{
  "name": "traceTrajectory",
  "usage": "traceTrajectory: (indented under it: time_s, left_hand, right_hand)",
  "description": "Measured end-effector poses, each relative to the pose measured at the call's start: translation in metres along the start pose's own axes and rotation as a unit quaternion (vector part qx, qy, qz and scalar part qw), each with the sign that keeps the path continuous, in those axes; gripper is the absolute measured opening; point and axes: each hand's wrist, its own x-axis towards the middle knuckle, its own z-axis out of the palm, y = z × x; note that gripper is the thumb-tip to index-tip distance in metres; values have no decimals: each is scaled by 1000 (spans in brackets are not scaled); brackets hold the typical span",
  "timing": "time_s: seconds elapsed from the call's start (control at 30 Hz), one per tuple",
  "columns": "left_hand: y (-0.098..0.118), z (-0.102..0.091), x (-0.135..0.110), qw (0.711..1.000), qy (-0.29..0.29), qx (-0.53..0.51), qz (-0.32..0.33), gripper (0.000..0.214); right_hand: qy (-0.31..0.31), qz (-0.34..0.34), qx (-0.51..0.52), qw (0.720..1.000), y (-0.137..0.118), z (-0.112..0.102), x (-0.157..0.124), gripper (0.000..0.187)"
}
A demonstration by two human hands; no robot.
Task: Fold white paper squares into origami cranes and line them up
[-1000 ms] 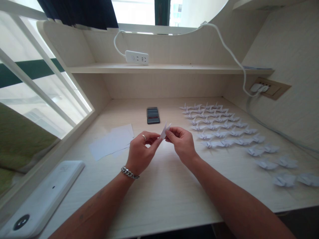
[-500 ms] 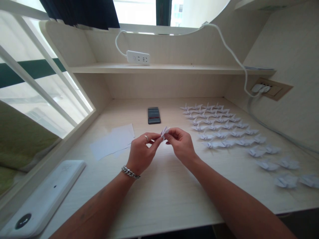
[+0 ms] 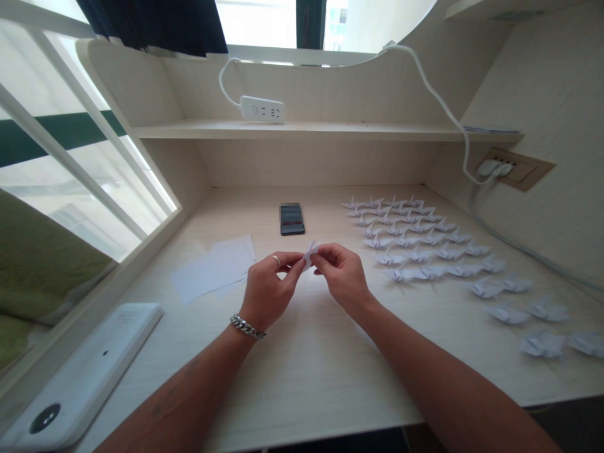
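Note:
A small folded white paper crane [image 3: 310, 253] is pinched between both hands above the middle of the desk. My left hand [image 3: 272, 283], with a ring and a chain bracelet, grips its left side between thumb and forefinger. On the other side, my right hand [image 3: 343, 274] pinches it with thumb and fingers closed. Fingertips hide part of the paper. Rows of finished paper cranes [image 3: 427, 238] stand to the right of my right hand. Left of my left hand lie flat white paper sheets [image 3: 212, 267], overlapping one another.
A dark phone [image 3: 292, 219] lies beyond my hands. A white rounded device [image 3: 89, 377] sits at the desk's left edge. On the shelf [image 3: 321, 131] rests a white power strip [image 3: 262, 109], and its cable runs to the wall outlet [image 3: 519, 168] at right.
The folded paper has shifted and tilted slightly between my fingertips, showing a little more of its face. Both hands stay almost in place; nothing else has moved.

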Motion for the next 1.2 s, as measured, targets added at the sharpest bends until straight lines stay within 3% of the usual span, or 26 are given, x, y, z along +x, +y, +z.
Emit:
traceTrajectory:
  time_s: [0.33,0.57,0.73,0.9,1.1,1.2]
  left_hand:
    - [3,-1,1,1000,-8,22,-18,19]
    - [-6,-2,7,994,-37,-50,-92,23]
    - [-12,-1,9,989,-64,-95,-97,17]
    - [-7,2,10,967,-85,-165,-173,19]
    - [-6,4,9,948,-47,-217,-226,25]
    - [-6,4,8,929,-56,-262,-255,24]
  right_hand:
    - [-15,-31,-61,998,3,-1,-2,22]
    - [-39,-25,-66,997,3,0,-3,22]
    - [-44,1,-56,997,1,0,-3,21]
    - [-27,21,-44,998,2,0,-1,22]
    - [-51,101,12,994,2,3,-1,38]
    - [-56,114,2,992,1,2,-1,38]
